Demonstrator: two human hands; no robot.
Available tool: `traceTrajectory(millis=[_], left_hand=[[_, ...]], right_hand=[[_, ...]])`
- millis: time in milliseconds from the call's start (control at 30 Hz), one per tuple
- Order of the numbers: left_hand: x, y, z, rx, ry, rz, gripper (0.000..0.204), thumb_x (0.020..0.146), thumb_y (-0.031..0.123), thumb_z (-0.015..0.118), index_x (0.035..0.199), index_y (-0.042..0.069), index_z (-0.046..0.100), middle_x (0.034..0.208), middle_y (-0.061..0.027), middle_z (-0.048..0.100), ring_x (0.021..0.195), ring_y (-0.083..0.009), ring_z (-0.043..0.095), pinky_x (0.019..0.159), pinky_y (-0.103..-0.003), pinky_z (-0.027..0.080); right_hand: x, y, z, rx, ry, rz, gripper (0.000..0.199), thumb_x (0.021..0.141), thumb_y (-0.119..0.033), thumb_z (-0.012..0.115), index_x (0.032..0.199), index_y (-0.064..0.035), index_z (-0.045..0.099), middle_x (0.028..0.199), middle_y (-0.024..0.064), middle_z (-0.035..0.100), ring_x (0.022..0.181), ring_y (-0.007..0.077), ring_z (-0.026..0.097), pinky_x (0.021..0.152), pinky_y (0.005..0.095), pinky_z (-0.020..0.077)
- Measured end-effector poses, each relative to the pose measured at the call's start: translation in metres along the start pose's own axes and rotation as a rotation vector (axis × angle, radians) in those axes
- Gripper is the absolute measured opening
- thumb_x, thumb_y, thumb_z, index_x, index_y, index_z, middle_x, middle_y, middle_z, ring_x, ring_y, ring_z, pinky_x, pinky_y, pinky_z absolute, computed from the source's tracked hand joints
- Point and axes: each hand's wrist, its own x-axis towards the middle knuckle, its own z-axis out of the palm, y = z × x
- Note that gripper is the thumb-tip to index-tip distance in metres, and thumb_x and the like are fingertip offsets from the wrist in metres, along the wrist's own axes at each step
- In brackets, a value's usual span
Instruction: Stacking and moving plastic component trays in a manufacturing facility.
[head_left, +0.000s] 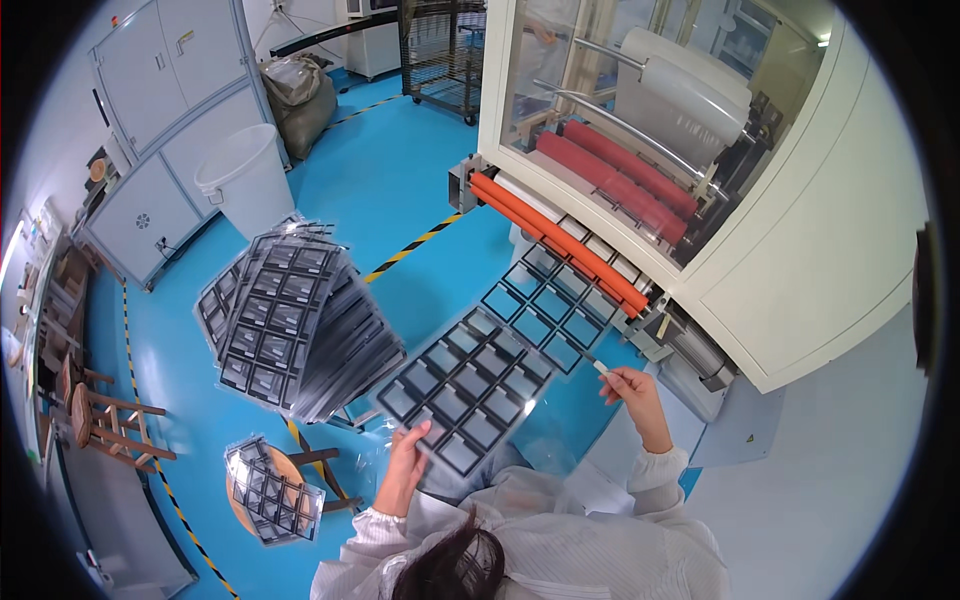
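My left hand (403, 462) is closed on the near left edge of a clear plastic sheet (470, 385) printed with rows of black-framed windows, the thumb lying on top. Tilted in front of me, the sheet overlaps the end of a similar web of film (545, 300) that comes out under the machine's orange roller (560, 243); whether the two are joined I cannot tell. In my right hand (636, 396), fingers pinched, is a slim white-handled tool (601, 368) that looks like a small knife. Its dark tip points at the film's near right edge.
A tall pile of similar sheets (275, 320) stands to the left. More sheets (275, 500) lie on a round wooden stool (243, 515) nearer me. The cream machine (800, 300) bounds the right side. Farther back are a white bin (245, 180), a sack (300, 105) and a wire rack (440, 55).
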Motion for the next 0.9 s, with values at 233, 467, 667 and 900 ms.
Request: traceTrajectory(millis=[233,467,667,900], left_hand=[[0.04,-0.017,0.046,-0.032,-0.099,-0.024,0.016,0.078,0.004,0.065,0.093,0.0,0.059,0.084,-0.007,0.064,0.072,-0.0172,0.065,0.057,-0.024,0.052],[0.056,-0.024,0.086,0.061,-0.184,-0.068,0.017,0.081,0.009,0.064,0.095,0.0,0.06,0.082,-0.007,0.065,0.064,-0.0121,0.063,0.042,-0.018,0.043],[0.073,-0.027,0.096,-0.032,-0.262,-0.009,0.025,0.083,0.009,0.064,0.103,-0.003,0.056,0.097,-0.0113,0.064,0.083,-0.0177,0.064,0.071,-0.029,0.054],[0.069,-0.022,0.102,-0.028,-0.235,-0.051,0.03,0.081,0.012,0.067,0.106,-0.002,0.056,0.099,-0.0096,0.063,0.085,-0.0176,0.063,0.075,-0.03,0.055]], right_hand=[[-0.004,-0.002,0.001,0.009,-0.02,0.003,0.02,0.091,-0.014,0.053,0.093,0.0036,0.062,0.072,0.0051,0.062,0.061,0.0088,0.055,0.058,0.021,0.0455],[-0.024,0.0,-0.01,0.003,0.032,0.018,0.021,0.092,-0.015,0.052,0.093,0.0037,0.062,0.072,0.005,0.062,0.062,0.0087,0.055,0.059,0.0211,0.0453],[-0.023,-0.003,-0.004,-0.007,-0.001,0.033,0.023,0.091,-0.016,0.052,0.094,0.004,0.062,0.072,0.0049,0.062,0.062,0.0088,0.054,0.06,0.021,0.0445],[-0.018,0.004,0.002,-0.016,-0.003,0.014,0.024,0.091,-0.017,0.052,0.093,0.0043,0.062,0.072,0.0049,0.062,0.061,0.0093,0.055,0.058,0.0213,0.0443]])
